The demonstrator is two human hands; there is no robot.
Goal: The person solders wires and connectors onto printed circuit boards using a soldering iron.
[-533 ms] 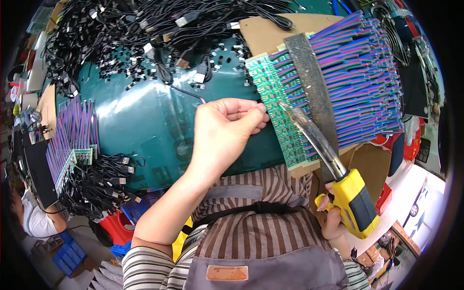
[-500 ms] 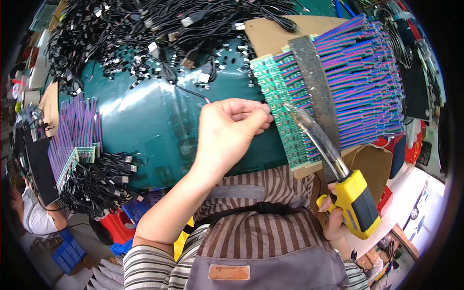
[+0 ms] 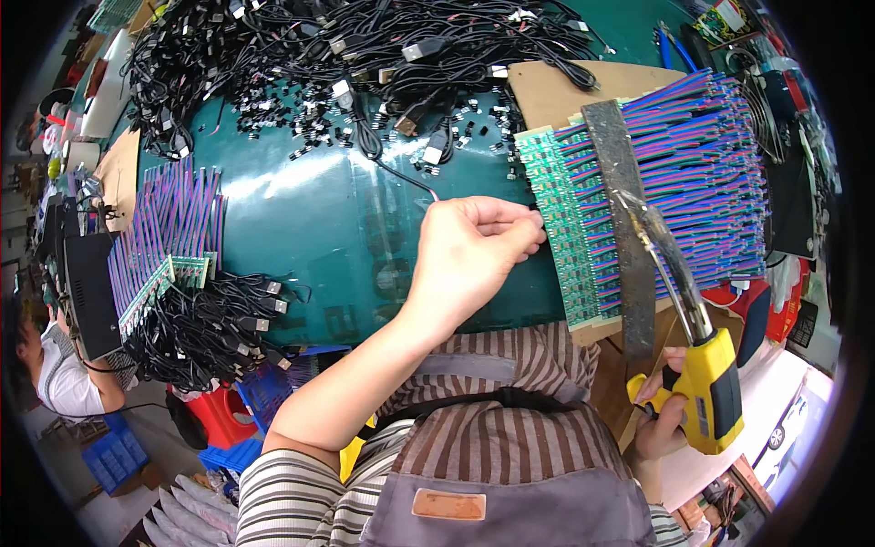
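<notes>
My left hand is closed in a pinch at the left edge of a row of small green circuit boards. A black USB cable runs from the table into its fingers; the cable's end is hidden there. My right hand grips the handle of a yellow and black soldering gun, fingers near its trigger. The gun's tip is over a dark flat metal bar, to the right of the boards. This bar lies across the blue, red and black wires that fan out from the boards.
Cardboard lies under the boards. Heaped black USB cables and scattered small black parts cover the far table. At left are wired boards with another cable bundle. Another person sits at far left.
The soldering gun's tip has moved right, from over the green boards to over the metal bar. My left hand keeps its pinch at the board edge. The whole view has shifted slightly.
</notes>
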